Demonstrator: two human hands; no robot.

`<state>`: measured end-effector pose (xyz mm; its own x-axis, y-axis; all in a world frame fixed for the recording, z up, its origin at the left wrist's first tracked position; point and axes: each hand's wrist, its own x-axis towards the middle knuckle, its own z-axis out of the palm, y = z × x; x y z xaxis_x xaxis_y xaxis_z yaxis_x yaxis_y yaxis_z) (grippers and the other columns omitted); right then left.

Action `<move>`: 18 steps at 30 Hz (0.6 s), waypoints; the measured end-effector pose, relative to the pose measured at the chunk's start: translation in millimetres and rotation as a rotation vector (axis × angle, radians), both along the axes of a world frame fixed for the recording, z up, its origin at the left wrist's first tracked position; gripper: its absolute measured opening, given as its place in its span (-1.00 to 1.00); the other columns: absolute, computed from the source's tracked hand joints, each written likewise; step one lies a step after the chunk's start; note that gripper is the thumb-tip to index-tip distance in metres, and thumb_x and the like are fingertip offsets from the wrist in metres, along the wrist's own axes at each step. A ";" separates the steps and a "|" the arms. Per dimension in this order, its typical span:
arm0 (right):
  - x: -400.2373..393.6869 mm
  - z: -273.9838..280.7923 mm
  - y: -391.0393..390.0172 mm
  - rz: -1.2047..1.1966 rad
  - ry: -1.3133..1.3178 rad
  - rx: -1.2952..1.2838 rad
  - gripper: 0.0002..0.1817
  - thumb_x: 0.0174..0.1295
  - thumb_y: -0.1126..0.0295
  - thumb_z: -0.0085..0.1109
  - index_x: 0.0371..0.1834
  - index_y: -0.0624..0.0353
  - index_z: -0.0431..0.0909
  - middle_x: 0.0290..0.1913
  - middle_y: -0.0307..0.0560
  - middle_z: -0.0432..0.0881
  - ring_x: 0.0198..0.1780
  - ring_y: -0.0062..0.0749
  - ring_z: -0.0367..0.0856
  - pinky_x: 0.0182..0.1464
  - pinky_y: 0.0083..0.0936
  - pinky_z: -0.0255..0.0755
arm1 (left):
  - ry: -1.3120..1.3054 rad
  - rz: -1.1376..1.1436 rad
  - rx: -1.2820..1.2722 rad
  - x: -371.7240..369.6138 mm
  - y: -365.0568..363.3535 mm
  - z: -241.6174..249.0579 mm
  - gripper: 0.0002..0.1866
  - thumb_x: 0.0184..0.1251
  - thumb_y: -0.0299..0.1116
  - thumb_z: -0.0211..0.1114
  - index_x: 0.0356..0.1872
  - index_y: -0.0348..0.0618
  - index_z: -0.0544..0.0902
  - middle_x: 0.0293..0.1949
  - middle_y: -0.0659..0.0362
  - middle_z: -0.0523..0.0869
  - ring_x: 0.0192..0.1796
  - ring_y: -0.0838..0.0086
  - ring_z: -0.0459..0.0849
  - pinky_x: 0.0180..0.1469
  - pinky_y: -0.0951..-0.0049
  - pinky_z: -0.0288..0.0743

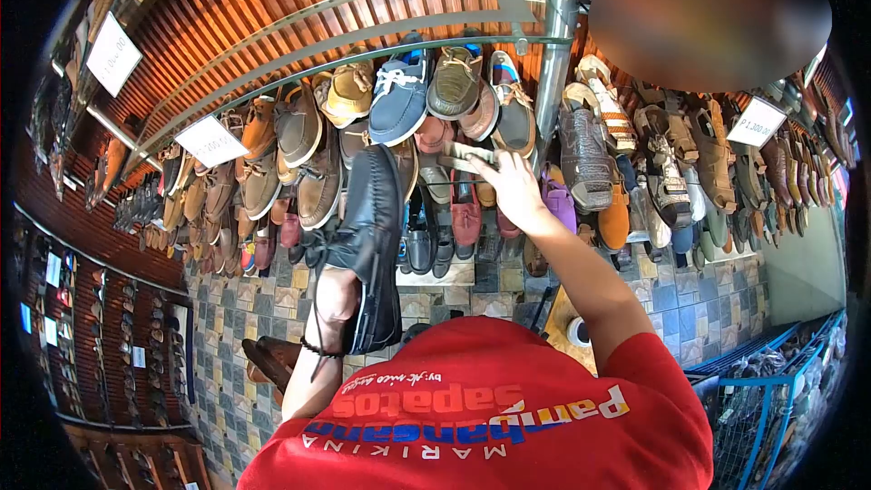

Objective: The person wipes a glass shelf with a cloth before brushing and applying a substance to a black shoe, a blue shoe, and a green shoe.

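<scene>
Head view, looking down over a red printed T-shirt (490, 417), shows both bare arms raised toward a curved glass display shelf (363, 45) crowded with shoes.

Left hand (337, 295): fingers closed around the heel end of a black leather slip-on loafer with stitched apron (372, 236). The loafer is held upright, toe pointing up toward the shelf, sole side facing away from the camera. A dark cord bracelet (318, 349) sits at the wrist just below the grip.

Right hand (508, 186): fingers pinched together on a pale flat strip, apparently a strap or insole edge (467, 159), which projects to the left of the hand. What the strip belongs to cannot be determined. Directly above this hand sit an olive-brown suede lace-up shoe (454, 82) and a navy blue boat shoe with white laces (399, 95); to its right runs a vertical metal pole (558, 36).

Step in hand, as a judgement: the black loafer appears to be mid-handling at the display, either just taken off it or about to go back, while the right hand adjusts or clears stock at the row just above the loafer's toe.

Next move, as a judgement: any placement calls for a free gap between the right hand and the loafer's toe, with the left hand's grip kept firm at the heel.

Hazard: neighbouring shoes overlap closely and may be dislodged.
</scene>
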<state>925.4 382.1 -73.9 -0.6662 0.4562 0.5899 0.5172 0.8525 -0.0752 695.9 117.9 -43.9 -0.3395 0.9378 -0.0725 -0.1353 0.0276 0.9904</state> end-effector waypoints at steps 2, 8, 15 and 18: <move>-9.1 -5.2 8.6 -0.013 -0.143 0.091 -0.47 0.07 0.45 -0.04 0.20 -0.13 0.43 0.03 0.03 0.40 0.06 -0.12 0.37 0.12 -0.25 0.24 | 0.906 -0.113 -0.164 -14.0 -8.4 -25.9 -0.74 0.09 -0.51 0.08 -0.20 -0.16 0.64 -0.23 0.02 0.66 -0.18 0.31 0.66 -0.15 0.37 0.51; -3.4 -23.6 7.0 0.100 -0.066 -0.043 -0.38 0.04 0.48 0.01 0.27 -0.15 0.35 0.24 0.05 0.31 0.29 0.03 0.19 0.28 0.01 0.01 | 1.059 -0.220 -0.128 23.4 -3.2 22.9 -0.69 0.21 -0.53 -0.01 -0.03 -0.25 0.55 -0.10 -0.03 0.62 -0.01 0.21 0.58 0.10 0.29 0.40; -5.7 0.4 -25.1 0.110 0.154 -0.137 -0.39 0.07 0.30 0.17 0.28 -0.13 0.34 0.36 0.03 0.18 0.36 0.06 0.10 0.33 0.10 -0.11 | 0.543 -0.189 0.031 53.1 17.4 28.2 -0.60 0.20 -0.63 0.08 0.11 -0.29 0.42 0.03 -0.01 0.54 0.05 0.21 0.50 0.15 0.34 0.33; -21.9 -9.6 -62.6 0.346 0.702 -0.868 -0.35 0.13 0.20 0.23 0.30 0.06 0.28 0.24 0.01 0.29 0.22 -0.27 0.27 0.24 -0.32 0.12 | 0.857 -0.357 0.040 53.8 23.7 17.6 -0.49 0.12 -0.62 0.15 0.17 -0.23 0.39 0.10 -0.11 0.45 0.15 0.05 0.41 0.24 0.22 0.25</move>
